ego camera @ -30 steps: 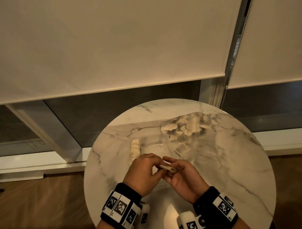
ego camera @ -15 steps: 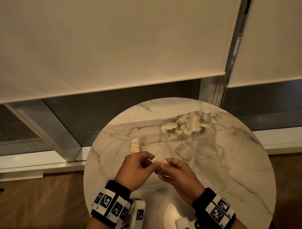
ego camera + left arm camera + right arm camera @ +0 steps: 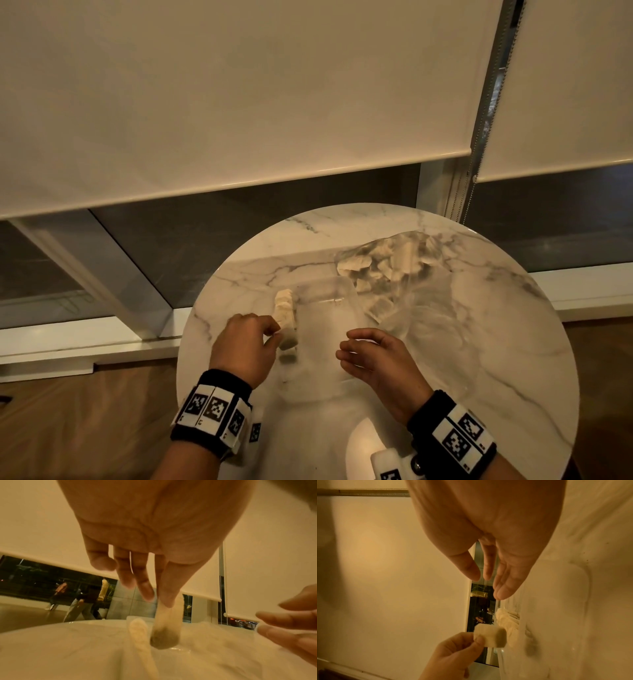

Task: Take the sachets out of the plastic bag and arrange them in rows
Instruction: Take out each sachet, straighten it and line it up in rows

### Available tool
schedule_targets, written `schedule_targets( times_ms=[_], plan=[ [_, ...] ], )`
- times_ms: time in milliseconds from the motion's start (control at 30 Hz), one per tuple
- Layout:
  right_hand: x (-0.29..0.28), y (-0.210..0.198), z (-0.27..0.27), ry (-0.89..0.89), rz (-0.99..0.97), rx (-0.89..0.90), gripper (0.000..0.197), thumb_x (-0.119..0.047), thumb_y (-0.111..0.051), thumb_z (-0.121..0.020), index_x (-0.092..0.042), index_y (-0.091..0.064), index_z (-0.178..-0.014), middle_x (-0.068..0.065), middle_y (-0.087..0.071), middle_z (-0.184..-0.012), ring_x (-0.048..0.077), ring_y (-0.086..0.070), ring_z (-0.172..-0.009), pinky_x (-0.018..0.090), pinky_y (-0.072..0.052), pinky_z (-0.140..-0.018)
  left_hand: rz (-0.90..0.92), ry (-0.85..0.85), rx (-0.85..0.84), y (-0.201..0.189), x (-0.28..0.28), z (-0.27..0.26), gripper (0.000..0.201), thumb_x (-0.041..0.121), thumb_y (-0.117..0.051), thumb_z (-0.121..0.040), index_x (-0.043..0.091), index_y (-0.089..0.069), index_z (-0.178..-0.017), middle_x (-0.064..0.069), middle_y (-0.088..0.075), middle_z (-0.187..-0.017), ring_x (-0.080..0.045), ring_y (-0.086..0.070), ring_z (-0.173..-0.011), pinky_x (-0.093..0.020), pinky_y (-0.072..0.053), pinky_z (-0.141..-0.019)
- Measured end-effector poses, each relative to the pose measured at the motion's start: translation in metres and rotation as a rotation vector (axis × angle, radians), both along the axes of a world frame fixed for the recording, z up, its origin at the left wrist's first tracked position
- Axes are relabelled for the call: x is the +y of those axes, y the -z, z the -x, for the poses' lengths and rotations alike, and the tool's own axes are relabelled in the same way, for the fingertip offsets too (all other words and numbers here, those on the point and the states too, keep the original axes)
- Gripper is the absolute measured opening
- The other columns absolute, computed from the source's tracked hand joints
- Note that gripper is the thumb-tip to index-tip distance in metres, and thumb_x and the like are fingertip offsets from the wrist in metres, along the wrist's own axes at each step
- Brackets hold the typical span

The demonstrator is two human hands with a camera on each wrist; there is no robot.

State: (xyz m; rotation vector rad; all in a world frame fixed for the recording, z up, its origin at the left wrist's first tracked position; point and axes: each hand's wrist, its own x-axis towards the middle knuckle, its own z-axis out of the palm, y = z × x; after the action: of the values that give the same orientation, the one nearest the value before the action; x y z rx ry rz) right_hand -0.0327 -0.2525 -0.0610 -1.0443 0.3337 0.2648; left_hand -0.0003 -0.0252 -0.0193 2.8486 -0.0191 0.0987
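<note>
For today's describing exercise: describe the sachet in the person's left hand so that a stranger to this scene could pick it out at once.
Start at the round marble table; on its left side a short row of sachets runs away from the person. At its near end the left hand pinches one pale sachet. Unlike the row's sachets and those inside the clear plastic bag, it is held in fingers, off the marble.

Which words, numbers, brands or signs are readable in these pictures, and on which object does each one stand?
No text can be read anywhere.
Black-and-white square marker patterns on the left wristband and the right wristband: coded signs, not words; the tiny characters beside them are too small to read.
Small cream sachet pinched by the left hand: no legible print.
Clear plastic bag of sachets: nothing legible.
</note>
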Motion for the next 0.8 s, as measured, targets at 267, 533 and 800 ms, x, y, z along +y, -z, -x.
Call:
schedule_targets(
  times_ms=[267, 533, 800],
  plan=[
    [-0.002, 0.001, -0.001, -0.011, -0.002, 0.004, 0.019, 0.006, -0.062, -0.089, 0.001, -0.065, -0.107, 0.02, -0.068, -0.091, 0.032, -0.07, -0.087, 0.037, -0.059, -0.078, -0.194, 0.038, 0.207, 0.017, -0.007, -0.001, 0.021, 0.055, -0.065, -0.083, 0.041, -0.073, -0.097, 0.013, -0.049, -0.126, -0.016, -0.038, -0.121, -0.036, -0.036, -0.101],
    [-0.003, 0.001, 0.0, -0.022, -0.019, 0.007, 0.019, 0.006, -0.061, -0.09, 0.001, -0.064, -0.108, 0.02, -0.068, -0.088, 0.032, -0.07, -0.087, 0.036, -0.058, -0.075, -0.365, 0.008, 0.21, 0.023, -0.012, -0.018, 0.023, 0.05, -0.061, -0.086, 0.041, -0.073, -0.104, 0.006, -0.025, -0.157, -0.025, -0.017, -0.143, -0.046, -0.021, -0.112],
    [-0.002, 0.001, -0.001, -0.023, -0.025, 0.002, 0.02, 0.008, -0.059, -0.09, 0.003, -0.064, -0.109, 0.022, -0.067, -0.089, 0.032, -0.07, -0.086, 0.036, -0.059, -0.077, -0.446, -0.021, 0.261, 0.026, -0.006, -0.037, 0.029, 0.035, -0.059, -0.087, 0.029, -0.068, -0.114, 0.005, -0.049, -0.142, -0.02, -0.04, -0.134, -0.042, -0.038, -0.103]
  ],
)
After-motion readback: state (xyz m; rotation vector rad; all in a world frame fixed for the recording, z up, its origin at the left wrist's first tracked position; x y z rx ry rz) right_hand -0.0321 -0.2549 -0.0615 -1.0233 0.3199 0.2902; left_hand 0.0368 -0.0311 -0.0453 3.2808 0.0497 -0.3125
